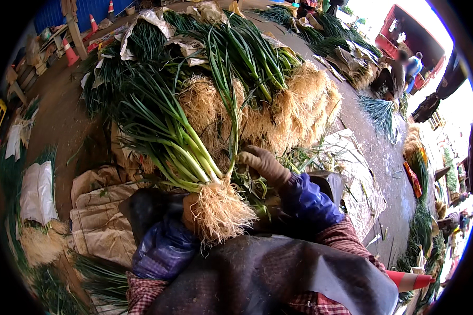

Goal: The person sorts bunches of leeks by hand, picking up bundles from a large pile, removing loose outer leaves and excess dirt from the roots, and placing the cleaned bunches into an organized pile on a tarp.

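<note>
A bunch of green onions (197, 157) with pale stalks and a shaggy mass of roots (220, 210) lies over my lap, its leaves pointing to the far left. My left hand (190, 210), gloved in brown, is closed under the bunch at the root end; the roots hide most of its fingers. My right hand (265, 164), also in a brown glove, has its fingers bent and its fingertips at a single upright green onion (234, 126). That stalk stands beside the bunch, its lower end against the bunch's right side.
A big heap of green onions (247, 58) lies ahead, roots (305, 105) toward me. Brown sacking (102, 215) is at the left, a pale sheet (352, 163) at the right. A traffic cone (410, 281) lies by my right elbow. People (412, 68) are by a red truck (431, 37).
</note>
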`<move>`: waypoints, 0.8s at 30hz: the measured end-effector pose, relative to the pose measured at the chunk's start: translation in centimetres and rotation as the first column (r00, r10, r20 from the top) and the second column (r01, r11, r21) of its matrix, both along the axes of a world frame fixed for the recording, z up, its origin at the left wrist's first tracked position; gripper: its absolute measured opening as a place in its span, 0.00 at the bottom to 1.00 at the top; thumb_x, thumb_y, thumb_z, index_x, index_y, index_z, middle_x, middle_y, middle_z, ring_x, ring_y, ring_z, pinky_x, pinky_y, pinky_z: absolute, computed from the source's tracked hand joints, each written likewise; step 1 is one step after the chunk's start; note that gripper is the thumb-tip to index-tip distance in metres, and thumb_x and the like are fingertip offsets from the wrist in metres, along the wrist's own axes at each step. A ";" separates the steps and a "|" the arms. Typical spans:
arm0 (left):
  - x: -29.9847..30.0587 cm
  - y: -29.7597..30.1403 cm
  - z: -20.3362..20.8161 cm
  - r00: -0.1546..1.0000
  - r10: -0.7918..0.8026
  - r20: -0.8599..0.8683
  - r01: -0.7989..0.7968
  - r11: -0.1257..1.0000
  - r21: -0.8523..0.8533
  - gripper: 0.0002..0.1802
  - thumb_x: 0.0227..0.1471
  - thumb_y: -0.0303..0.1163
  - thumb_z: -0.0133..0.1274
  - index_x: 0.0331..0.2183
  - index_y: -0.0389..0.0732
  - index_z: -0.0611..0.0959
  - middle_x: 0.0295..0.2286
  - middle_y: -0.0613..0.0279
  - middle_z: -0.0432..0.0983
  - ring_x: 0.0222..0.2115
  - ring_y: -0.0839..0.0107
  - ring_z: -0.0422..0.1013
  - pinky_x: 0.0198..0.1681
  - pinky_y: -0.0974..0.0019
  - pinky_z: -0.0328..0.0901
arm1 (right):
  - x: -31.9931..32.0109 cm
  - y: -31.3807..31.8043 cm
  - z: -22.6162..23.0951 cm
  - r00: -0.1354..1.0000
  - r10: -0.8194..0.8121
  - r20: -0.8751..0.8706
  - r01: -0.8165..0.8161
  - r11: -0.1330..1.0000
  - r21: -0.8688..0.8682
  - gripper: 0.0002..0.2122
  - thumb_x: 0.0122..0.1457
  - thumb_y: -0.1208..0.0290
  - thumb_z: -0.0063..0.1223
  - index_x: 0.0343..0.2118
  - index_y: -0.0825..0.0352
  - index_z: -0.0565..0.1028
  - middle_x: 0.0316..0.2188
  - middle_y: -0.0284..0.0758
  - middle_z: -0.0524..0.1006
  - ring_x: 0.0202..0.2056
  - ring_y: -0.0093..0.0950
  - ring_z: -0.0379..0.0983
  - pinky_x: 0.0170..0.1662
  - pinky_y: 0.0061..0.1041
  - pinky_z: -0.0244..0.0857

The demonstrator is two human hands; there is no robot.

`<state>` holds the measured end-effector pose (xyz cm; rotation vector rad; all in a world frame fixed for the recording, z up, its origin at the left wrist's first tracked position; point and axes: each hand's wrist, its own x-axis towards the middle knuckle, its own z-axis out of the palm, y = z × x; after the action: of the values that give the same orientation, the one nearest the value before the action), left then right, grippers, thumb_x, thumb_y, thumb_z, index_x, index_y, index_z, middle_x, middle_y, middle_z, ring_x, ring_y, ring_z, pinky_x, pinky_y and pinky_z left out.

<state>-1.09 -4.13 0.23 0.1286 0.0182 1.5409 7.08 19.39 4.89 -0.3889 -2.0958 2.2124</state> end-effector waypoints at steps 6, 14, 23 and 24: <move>0.7 1.1 0.9 0.997 0.059 -0.039 -0.055 0.993 0.109 0.28 0.51 0.47 0.46 0.46 0.34 0.73 0.39 0.46 0.73 0.38 0.52 0.71 0.44 0.47 0.66 | -1.4 -3.4 0.9 0.996 0.081 -0.038 -0.079 0.995 0.064 0.09 0.57 0.68 0.59 0.37 0.66 0.78 0.27 0.28 0.79 0.28 0.17 0.72 0.32 0.19 0.66; 0.1 0.7 -0.1 0.951 -0.048 0.305 0.051 0.999 -0.002 0.24 0.53 0.42 0.49 0.48 0.38 0.72 0.37 0.54 0.70 0.37 0.59 0.68 0.46 0.51 0.65 | 1.7 -2.3 0.2 0.940 0.317 0.127 -0.259 0.417 0.871 0.13 0.55 0.63 0.57 0.34 0.69 0.79 0.30 0.40 0.80 0.31 0.36 0.77 0.37 0.28 0.71; 0.3 0.6 1.6 0.996 0.060 0.067 -0.058 0.998 -0.040 0.24 0.57 0.37 0.47 0.54 0.42 0.68 0.35 0.58 0.69 0.37 0.63 0.67 0.49 0.53 0.63 | 3.7 5.0 -4.2 0.982 0.133 0.131 -0.181 0.504 0.844 0.17 0.56 0.53 0.56 0.41 0.61 0.80 0.25 0.34 0.79 0.24 0.24 0.73 0.24 0.26 0.67; 0.2 0.5 1.1 0.995 0.052 0.085 -0.048 0.998 -0.050 0.25 0.57 0.38 0.48 0.55 0.42 0.68 0.37 0.57 0.69 0.39 0.61 0.68 0.50 0.50 0.62 | 2.5 3.5 -1.7 0.987 0.120 0.107 -0.161 0.764 0.625 0.16 0.57 0.55 0.56 0.41 0.61 0.79 0.29 0.33 0.80 0.24 0.22 0.74 0.25 0.23 0.68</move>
<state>-0.85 -3.60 1.33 0.0240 -0.0100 1.5936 9.55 22.85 3.22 -0.2440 -2.8005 1.3995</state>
